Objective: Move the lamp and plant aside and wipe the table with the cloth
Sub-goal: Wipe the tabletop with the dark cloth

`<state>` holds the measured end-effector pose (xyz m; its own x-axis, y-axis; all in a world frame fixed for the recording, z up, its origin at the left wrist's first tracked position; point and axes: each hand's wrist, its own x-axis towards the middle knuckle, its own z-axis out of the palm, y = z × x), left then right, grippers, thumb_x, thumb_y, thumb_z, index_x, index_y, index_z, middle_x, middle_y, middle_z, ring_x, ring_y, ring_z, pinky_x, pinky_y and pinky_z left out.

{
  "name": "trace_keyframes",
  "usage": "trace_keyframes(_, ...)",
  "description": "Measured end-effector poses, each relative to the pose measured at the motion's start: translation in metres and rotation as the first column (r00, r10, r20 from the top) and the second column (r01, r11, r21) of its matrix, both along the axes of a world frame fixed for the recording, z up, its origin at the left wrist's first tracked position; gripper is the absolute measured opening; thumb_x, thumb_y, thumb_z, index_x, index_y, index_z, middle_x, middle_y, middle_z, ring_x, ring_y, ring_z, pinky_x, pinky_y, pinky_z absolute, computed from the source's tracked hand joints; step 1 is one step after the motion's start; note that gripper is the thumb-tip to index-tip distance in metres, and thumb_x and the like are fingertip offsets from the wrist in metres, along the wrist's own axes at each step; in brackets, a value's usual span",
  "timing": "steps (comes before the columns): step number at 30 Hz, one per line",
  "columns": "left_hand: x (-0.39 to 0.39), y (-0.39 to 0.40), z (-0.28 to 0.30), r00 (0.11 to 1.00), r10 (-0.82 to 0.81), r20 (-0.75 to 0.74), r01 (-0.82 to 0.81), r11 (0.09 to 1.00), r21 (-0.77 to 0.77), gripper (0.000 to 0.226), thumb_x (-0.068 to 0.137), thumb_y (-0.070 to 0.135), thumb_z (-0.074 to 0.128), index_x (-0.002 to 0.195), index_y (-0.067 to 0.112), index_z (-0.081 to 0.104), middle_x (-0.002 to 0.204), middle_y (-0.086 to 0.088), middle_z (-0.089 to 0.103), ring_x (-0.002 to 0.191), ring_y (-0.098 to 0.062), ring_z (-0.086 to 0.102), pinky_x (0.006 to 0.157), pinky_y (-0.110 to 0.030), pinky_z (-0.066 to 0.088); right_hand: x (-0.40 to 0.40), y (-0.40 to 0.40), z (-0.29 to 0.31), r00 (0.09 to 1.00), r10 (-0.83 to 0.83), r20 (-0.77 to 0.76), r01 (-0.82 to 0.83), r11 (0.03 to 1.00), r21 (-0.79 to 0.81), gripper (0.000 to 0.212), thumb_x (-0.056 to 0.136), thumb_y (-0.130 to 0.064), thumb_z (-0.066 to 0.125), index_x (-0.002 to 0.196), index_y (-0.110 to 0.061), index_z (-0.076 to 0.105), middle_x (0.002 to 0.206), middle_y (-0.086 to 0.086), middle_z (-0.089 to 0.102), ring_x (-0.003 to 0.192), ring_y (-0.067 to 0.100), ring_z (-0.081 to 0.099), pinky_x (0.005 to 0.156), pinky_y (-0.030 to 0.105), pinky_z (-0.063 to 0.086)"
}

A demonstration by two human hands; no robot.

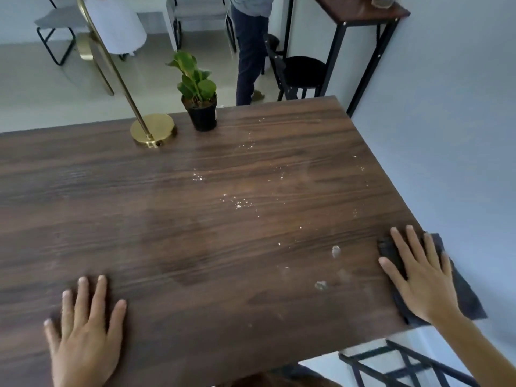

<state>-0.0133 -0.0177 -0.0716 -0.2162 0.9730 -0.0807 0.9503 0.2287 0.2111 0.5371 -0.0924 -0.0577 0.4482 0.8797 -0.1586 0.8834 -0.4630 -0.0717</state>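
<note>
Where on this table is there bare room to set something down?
Bare wood spans the table's left half, between the lamp base and left hand. Far edge crowded by lamp and plant; crumbs scatter centre-right; right hand presses the cloth at the right edge.

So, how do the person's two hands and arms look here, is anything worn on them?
Both are bare. The left hand shows no ring, glove or watch, and it leaves the picture at the wrist, so no sleeve can be seen. The right hand also has no ring or glove, and its forearm is uncovered down to the picture's edge, with no sleeve or wristband in view.
</note>
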Motion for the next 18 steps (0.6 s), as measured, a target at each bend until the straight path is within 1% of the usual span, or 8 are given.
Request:
trace_keyframes(3, 0.001, 0.002, 0.000, 1.000, -0.011, -0.004, 0.011, 1.000, -0.013, 0.075, 0.082, 0.066, 0.013, 0.150, 0.034, 0.019, 0.161, 0.002, 0.013, 0.148, -0.025, 0.008, 0.113, -0.060, 0.011, -0.037, 0.047, 0.001, 0.967, -0.254, -0.030, 0.255, 0.966, 0.048, 0.091, 0.081, -0.078, -0.011, 0.156, -0.030, 0.004, 0.166, 0.008, 0.006, 0.150, 0.037, 0.003, 0.117, 0.064, 0.007)
trace_keyframes(5, 0.001, 0.000, 0.001, 1.000, -0.026, 0.002, 0.026, 0.999, -0.020, 0.073, 0.085, 0.064, 0.013, 0.150, 0.033, 0.017, 0.161, 0.001, 0.012, 0.148, -0.024, 0.005, 0.114, -0.059, 0.008, -0.091, 0.090, 0.001, 0.970, -0.235, -0.059, 0.238, 0.970, 0.052, 0.086, 0.086, -0.072, -0.007, 0.157, -0.025, 0.005, 0.165, 0.012, 0.006, 0.149, 0.040, 0.002, 0.115, 0.066, 0.006)
trace_keyframes(7, 0.001, -0.001, 0.003, 0.999, -0.046, -0.004, 0.046, 0.999, -0.019, 0.067, 0.090, 0.058, 0.015, 0.150, 0.030, 0.017, 0.162, 0.000, 0.011, 0.148, -0.025, 0.004, 0.114, -0.058, 0.007, -0.174, 0.128, -0.001, 0.996, -0.053, -0.068, 0.058, 0.996, 0.074, 0.072, 0.096, -0.062, 0.013, 0.157, -0.023, 0.009, 0.165, 0.012, 0.006, 0.149, 0.041, 0.002, 0.115, 0.066, 0.004)
trace_keyframes(9, -0.002, -0.002, 0.003, 0.999, -0.053, -0.003, 0.053, 0.998, -0.016, 0.059, 0.097, 0.050, 0.020, 0.151, 0.027, 0.017, 0.162, -0.001, 0.009, 0.149, -0.024, 0.002, 0.115, -0.058, 0.006, -0.267, 0.143, -0.006, 0.978, 0.191, -0.083, -0.180, 0.976, 0.125, 0.066, 0.099, -0.054, 0.023, 0.156, -0.022, 0.015, 0.165, 0.012, 0.009, 0.150, 0.041, 0.004, 0.115, 0.064, 0.000)
trace_keyframes(12, -0.003, -0.004, 0.002, 0.998, -0.062, 0.009, 0.062, 0.998, -0.027, 0.057, 0.098, 0.042, 0.026, 0.151, 0.026, 0.017, 0.162, -0.001, 0.009, 0.149, -0.025, 0.002, 0.115, -0.058, 0.005, -0.348, 0.115, -0.007, 0.819, 0.555, -0.142, -0.533, 0.829, 0.168, 0.060, 0.100, -0.047, 0.023, 0.155, -0.022, 0.023, 0.163, 0.011, 0.020, 0.149, 0.038, 0.012, 0.118, 0.061, 0.009)
trace_keyframes(14, -0.004, -0.004, 0.002, 0.997, -0.069, 0.016, 0.069, 0.998, -0.010, 0.056, 0.098, 0.040, 0.030, 0.151, 0.025, 0.020, 0.161, -0.003, 0.012, 0.148, -0.028, 0.005, 0.114, -0.059, 0.006, -0.329, 0.078, -0.009, 0.740, 0.659, -0.137, -0.626, 0.748, 0.219, 0.056, 0.101, -0.045, 0.023, 0.154, -0.026, 0.026, 0.162, 0.006, 0.024, 0.149, 0.033, 0.017, 0.119, 0.056, 0.014)
trace_keyframes(16, -0.004, -0.004, 0.002, 0.997, -0.075, 0.021, 0.075, 0.997, -0.002, 0.055, 0.098, 0.038, 0.032, 0.151, 0.024, 0.021, 0.161, -0.005, 0.014, 0.148, -0.030, 0.007, 0.113, -0.060, 0.006, -0.269, 0.039, -0.013, 0.838, 0.541, -0.070, -0.513, 0.825, 0.238, 0.055, 0.101, -0.048, 0.024, 0.154, -0.033, 0.025, 0.162, 0.001, 0.025, 0.149, 0.030, 0.021, 0.117, 0.056, 0.020)
trace_keyframes(18, -0.003, -0.004, 0.003, 0.997, -0.070, 0.023, 0.070, 0.998, -0.005, 0.056, 0.098, 0.039, 0.030, 0.151, 0.024, 0.020, 0.161, -0.005, 0.013, 0.148, -0.029, 0.005, 0.114, -0.060, 0.005, -0.188, 0.007, -0.013, 0.972, 0.234, 0.006, -0.231, 0.954, 0.193, 0.057, 0.099, -0.055, 0.020, 0.154, -0.041, 0.017, 0.164, -0.003, 0.018, 0.150, 0.030, 0.016, 0.117, 0.060, 0.017)
